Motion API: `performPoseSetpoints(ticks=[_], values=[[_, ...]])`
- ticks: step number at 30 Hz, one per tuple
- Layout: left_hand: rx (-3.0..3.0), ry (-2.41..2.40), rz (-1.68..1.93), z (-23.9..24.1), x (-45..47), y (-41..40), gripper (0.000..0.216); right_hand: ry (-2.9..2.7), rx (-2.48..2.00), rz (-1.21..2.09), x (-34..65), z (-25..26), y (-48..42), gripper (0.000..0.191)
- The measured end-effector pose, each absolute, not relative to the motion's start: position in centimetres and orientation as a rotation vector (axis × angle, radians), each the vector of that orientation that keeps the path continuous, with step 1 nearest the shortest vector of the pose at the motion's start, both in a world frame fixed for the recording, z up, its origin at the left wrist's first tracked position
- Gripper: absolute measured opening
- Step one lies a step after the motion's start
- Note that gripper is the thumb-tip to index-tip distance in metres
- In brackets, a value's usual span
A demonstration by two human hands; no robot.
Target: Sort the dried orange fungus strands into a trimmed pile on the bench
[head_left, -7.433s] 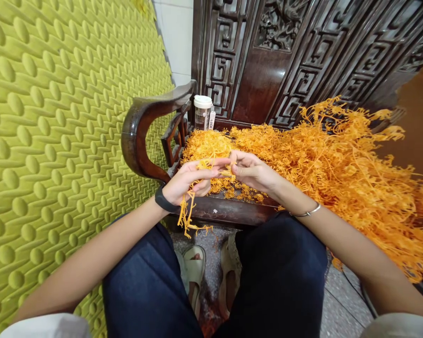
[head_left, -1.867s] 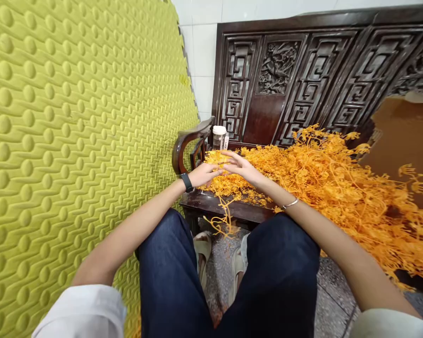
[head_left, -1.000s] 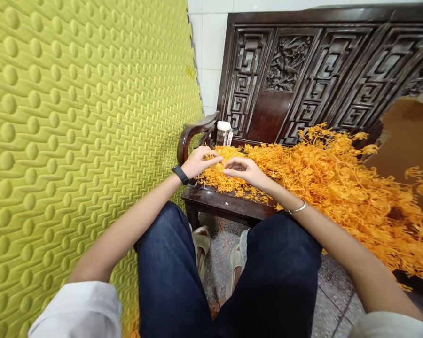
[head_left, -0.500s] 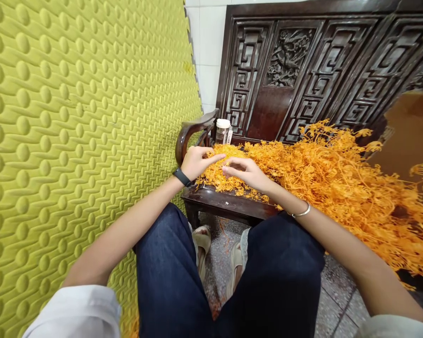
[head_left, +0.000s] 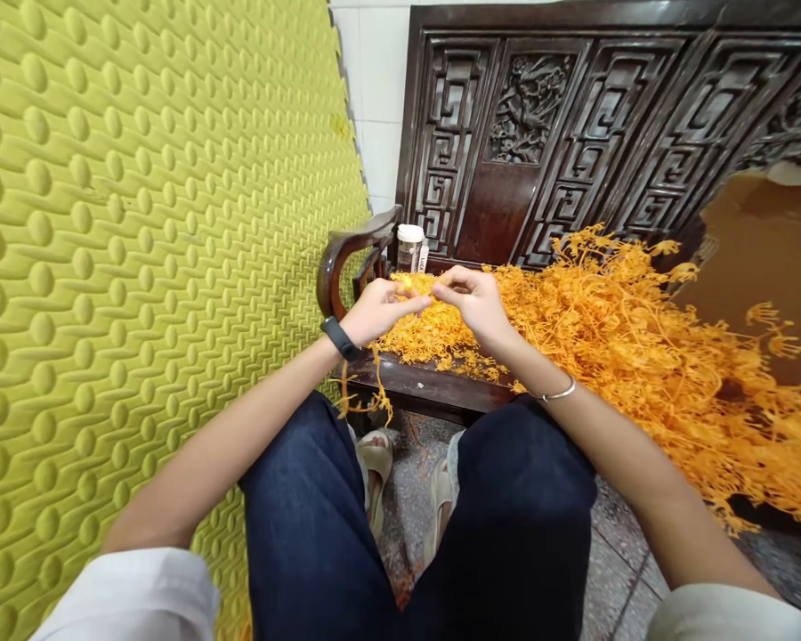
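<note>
My left hand [head_left: 385, 312], with a dark band at the wrist, is closed around an orange plastic flower stem [head_left: 379, 392]. Thin branches of that stem dangle below the wrist, over the bench's front edge. Fingertips of my right hand [head_left: 475, 304] are pinched together close to the left thumb, at the stem's upper end; what lies between them is too small to make out well. Under both hands a heap of small loose orange pieces [head_left: 433, 334] covers the seat. To the right rises a big pile of branched orange plastic stems [head_left: 614, 329].
A clear jar with a white lid [head_left: 410, 245] stands behind the heap. The dark wooden bench [head_left: 433, 385] has an armrest [head_left: 334, 267] at left and a carved back. Yellow foam matting [head_left: 173, 223] runs along the left. Brown cardboard [head_left: 767, 267] leans at right.
The left hand now has a stem with branches hanging below it, not visible before. My right hand has risen slightly, its fingers going from parted to pinched. The view has shifted slightly.
</note>
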State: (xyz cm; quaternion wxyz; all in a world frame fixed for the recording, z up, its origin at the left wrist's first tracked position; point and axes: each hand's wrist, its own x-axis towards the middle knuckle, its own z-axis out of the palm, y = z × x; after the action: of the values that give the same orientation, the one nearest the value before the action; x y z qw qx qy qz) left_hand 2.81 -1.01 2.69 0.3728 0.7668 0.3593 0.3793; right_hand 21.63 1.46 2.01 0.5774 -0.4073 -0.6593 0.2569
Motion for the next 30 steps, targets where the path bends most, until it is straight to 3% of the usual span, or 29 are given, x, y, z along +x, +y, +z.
performPoseSetpoints(ticks=[5,12,19,22,24,28,30], values=[[2.025,0.923,0.926,2.4,0.5,-2.2,0.030,-0.939,-0.999,0.206,28.9,3.2,4.4,0.021],[2.092,0.986,0.755,0.1,-0.3,0.9,0.045,-1.324,-0.860,0.226,26.0,2.0,3.2,0.024],[2.048,0.925,0.904,0.3,0.5,1.0,0.021,-1.686,-0.855,-0.048,20.8,1.5,3.9,0.014],[2.082,0.867,0.854,0.6,0.4,0.5,0.021,-1.789,-0.904,-0.111,21.0,0.0,6.0,0.014],[2.117,0.818,0.798,0.8,0.3,0.3,0.025,-1.843,-1.010,-0.112,21.6,-1.1,7.5,0.019],[2.141,0.786,0.698,0.9,0.4,0.2,0.027,-1.966,-1.244,0.009,22.6,-2.6,9.3,0.048],[2.131,0.798,0.650,0.9,0.5,0.1,0.029,-2.008,-1.250,0.050,22.6,-2.6,8.9,0.041]])
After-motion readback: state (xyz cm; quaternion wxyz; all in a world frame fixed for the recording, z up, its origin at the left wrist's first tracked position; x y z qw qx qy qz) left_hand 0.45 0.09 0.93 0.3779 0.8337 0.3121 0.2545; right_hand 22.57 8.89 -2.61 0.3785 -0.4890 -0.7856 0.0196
